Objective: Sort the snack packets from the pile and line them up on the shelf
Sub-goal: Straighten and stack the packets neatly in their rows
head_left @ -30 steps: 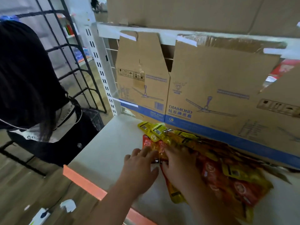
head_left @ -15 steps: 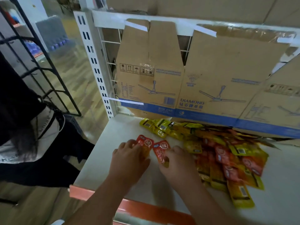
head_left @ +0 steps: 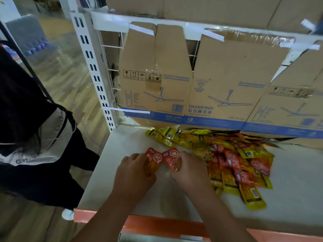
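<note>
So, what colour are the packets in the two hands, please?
Red-orange, both left packet and right packet; head view.

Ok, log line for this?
left hand: holds left red packet | right hand: pinches right red packet | pile: unsorted beside right hand

One brand name legible
Blue "DIAMOND" over "钻石牌吊扇" stands on the cardboard box; print on the snack packets is blurred.

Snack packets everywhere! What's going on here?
A person is sorting snack packets on the white shelf. The left hand holds a red packet and the right hand holds a second red packet beside it, just left of the mixed red and yellow pile. Some yellow packets lie along the back by the cardboard.
</note>
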Motion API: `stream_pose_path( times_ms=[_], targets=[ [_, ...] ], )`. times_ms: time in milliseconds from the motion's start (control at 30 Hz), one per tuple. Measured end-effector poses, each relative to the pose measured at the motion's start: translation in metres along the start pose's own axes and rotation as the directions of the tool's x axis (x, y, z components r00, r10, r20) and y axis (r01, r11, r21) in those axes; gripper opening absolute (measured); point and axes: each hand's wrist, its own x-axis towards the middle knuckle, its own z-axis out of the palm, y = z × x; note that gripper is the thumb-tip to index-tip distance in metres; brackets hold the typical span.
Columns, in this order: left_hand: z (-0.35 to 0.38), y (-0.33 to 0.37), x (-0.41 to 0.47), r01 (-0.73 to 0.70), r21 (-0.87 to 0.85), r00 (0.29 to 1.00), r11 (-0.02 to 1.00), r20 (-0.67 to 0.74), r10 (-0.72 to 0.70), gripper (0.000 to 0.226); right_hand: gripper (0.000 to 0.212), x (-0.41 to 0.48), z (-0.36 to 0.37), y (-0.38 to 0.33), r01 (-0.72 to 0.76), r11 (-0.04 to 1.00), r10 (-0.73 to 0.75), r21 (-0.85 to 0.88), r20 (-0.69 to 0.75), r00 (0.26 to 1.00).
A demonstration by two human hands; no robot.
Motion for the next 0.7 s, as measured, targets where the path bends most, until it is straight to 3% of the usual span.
stream_pose_path(
  times_ms=[167,400,700],
  targets=[
    [0.003,0.028,0.007,-0.061,-0.109,0.997,0.992,-0.050,0.056,0.040,0.044,-0.008,-0.029,0.019,-0.009,0.989,0.034,0.147,-0.170,0.985],
    [0.021,0.108,0.022,-0.176,-0.298,0.984,0.938,-0.084,0.158,0.049,0.080,-0.033,-0.077,0.078,-0.164,0.965,0.224,0.204,-0.315,0.922],
    [0.077,0.256,0.001,-0.407,-0.309,0.912,0.859,-0.080,0.403,0.043,0.060,-0.104,-0.149,0.207,-0.244,0.921,0.358,0.303,-0.413,0.837]
  ],
)
